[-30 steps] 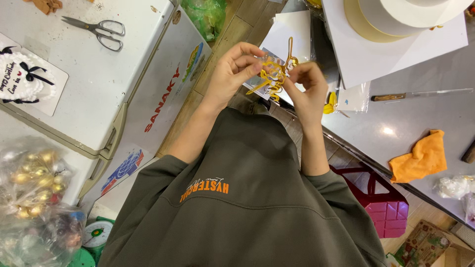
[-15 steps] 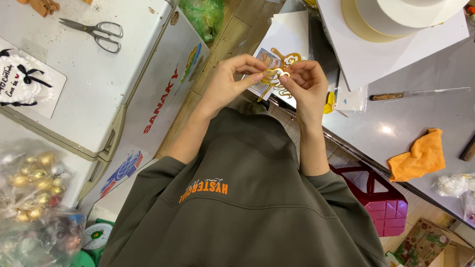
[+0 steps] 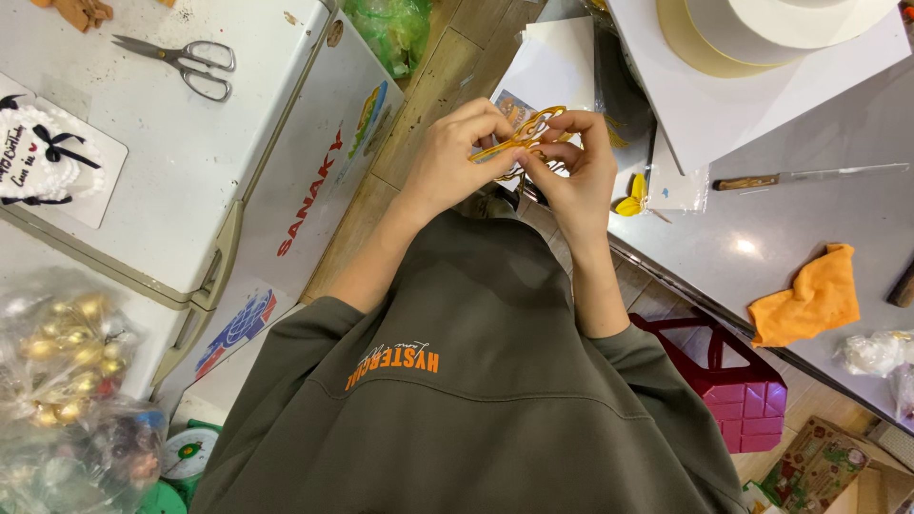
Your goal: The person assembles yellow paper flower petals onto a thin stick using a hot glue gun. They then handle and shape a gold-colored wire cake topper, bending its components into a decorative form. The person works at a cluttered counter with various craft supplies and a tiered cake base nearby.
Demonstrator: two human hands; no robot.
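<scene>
We pinch a thin gold cut-out ornament (image 3: 519,143) between both hands: our left hand (image 3: 455,157) grips its nine o'clock end, our right hand (image 3: 571,167) its three o'clock end. Scissors (image 3: 181,59) lie toward ten o'clock, an orange cloth (image 3: 809,297) toward four.

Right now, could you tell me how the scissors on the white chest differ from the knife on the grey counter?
The scissors have grey looped handles and two blades, slightly parted; the knife has a brown straight handle and one long thin blade. The scissors lie on the white chest at the person's left; the knife lies on the grey counter at the right, by the orange cloth. Both lie flat, untouched: the left hand and right hand hold a golden cutout.
</scene>
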